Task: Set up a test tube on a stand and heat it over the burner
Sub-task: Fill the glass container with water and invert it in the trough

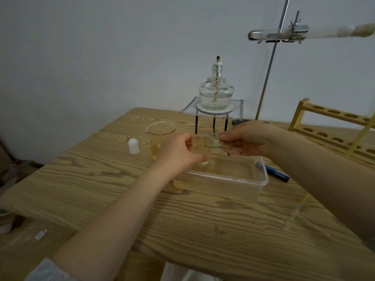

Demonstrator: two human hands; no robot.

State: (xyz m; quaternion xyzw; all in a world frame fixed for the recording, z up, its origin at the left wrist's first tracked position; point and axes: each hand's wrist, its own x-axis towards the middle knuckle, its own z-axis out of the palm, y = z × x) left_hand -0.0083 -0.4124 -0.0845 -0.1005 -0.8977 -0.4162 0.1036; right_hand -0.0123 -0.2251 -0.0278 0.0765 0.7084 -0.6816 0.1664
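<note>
Left hand (178, 151) grips a small glass jar (200, 149) over the clear tub (261, 179); right hand (247, 138) pinches a glass plate (215, 146) at its mouth. Test tube (284, 33) already clamped on stand (269, 74), far right corner of counter (121, 189); burner (216, 94) unlit beside it. Side step; next likely: light burner under tube.

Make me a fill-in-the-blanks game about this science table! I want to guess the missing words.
1. The glass burner stands on a wire mesh on a ____ with black legs.
2. The test tube is clamped to the metal stand, lying almost ____.
3. The left hand holds a small glass ____ above the clear plastic tub.
4. The white cap stands on the table, so the burner is ____.

Missing words: tripod; flat; jar; uncovered
</note>
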